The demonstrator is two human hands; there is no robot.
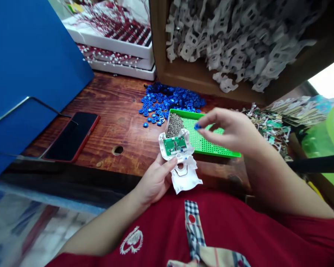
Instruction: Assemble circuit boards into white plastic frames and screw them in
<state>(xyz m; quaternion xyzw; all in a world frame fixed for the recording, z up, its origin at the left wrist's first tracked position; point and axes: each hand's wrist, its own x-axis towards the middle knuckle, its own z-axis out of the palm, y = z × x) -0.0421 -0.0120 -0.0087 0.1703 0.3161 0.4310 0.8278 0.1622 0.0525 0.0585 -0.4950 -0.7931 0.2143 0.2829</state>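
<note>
My left hand (158, 178) is closed on a white plastic housing (185, 178), thumb on top. A green circuit board (174, 145) sits in the upper part of this housing, and a bent dark wire shows in its lower part. Above and to the right, my right hand (228, 129) pinches a small blue button (197, 126) between thumb and forefinger, apart from the housing. Beneath that hand lies a green perforated tray (214, 149), with a heap of small metal screws (174, 124) at its left end.
Blue buttons (167, 100) lie piled behind the tray. A cardboard box (183, 72) of white plastic parts stands at the back; white trays (122, 46) hold red wires. At left lies a phone (71, 137) beside a blue panel (30, 55). Circuit boards (272, 128) are heaped right.
</note>
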